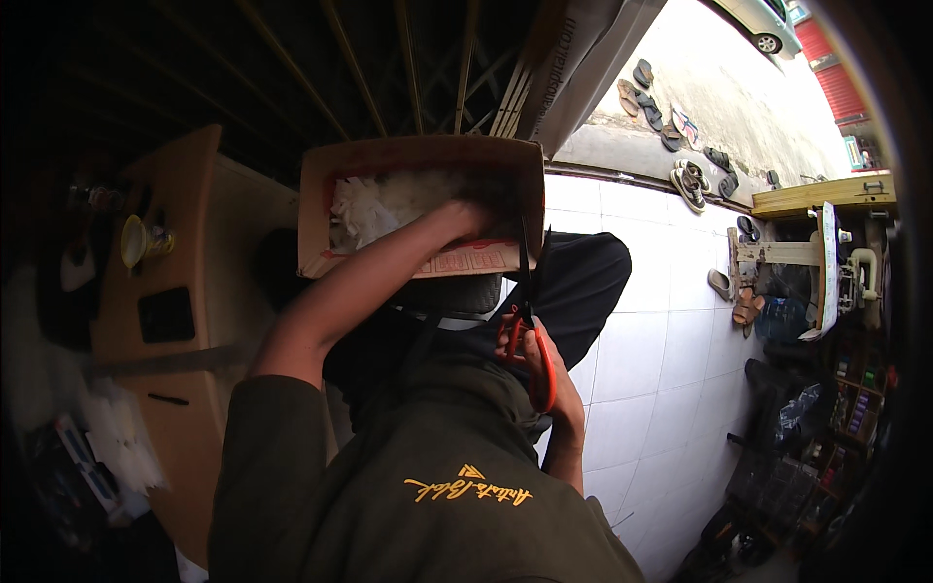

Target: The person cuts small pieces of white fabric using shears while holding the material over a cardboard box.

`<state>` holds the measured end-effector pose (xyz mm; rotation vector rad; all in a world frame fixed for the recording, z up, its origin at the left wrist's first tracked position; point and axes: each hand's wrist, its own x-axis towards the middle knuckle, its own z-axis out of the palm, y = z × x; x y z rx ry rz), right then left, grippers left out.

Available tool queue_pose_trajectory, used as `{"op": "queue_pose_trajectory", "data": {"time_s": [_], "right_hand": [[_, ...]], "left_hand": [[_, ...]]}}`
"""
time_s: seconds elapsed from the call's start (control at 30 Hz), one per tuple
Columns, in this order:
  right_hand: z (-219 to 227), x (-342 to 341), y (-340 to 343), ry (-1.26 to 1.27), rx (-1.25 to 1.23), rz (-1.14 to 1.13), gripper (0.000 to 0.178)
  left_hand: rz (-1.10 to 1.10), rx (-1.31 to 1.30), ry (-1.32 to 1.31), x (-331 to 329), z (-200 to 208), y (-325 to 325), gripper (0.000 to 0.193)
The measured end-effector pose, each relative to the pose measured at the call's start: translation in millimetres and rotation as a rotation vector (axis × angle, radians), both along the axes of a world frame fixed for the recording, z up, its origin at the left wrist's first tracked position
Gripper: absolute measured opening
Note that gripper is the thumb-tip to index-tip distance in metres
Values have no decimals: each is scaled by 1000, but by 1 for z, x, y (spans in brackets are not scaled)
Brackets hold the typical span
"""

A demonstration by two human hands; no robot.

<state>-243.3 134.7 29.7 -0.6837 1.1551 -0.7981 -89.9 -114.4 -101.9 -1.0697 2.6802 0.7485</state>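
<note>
Clock read from the wearer, facing twelve.
- Floor of square white tiles: two o'clock.
- Brown wooden desk: ten o'clock; on it, a flat black rectangular object.
- Open brown cardboard box: twelve o'clock; inside, fluffy white material. The left forearm crosses its near wall, hiding part of the contents.
- Scissors with red handles and black blades: one o'clock, blades parted, before the box's right-hand corner; right hand gripping the handles.
- Left hand: inside the box; fingers in shadow, grip cannot be told.
- Writing: yellow script on the dark olive shirt; red print on the box's near wall.
</note>
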Motion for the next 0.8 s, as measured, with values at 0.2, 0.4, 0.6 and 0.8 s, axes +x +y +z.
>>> {"op": "queue_pose_trajectory", "data": {"time_s": [0.2, 0.4, 0.6, 0.8], "right_hand": [[-4, -4, 0, 19, -2, 8, 46], [-3, -4, -1, 7, 1, 2, 43], [-3, -3, -2, 16, 7, 23, 42], [-4, -4, -2, -6, -14, 9, 40]], "left_hand": [[35, 126, -40, 25, 43, 1, 53], [160, 327, 310, 76, 113, 4, 53], [597, 530, 601, 117, 131, 28, 40], [476, 436, 180, 138, 135, 19, 54]]}}
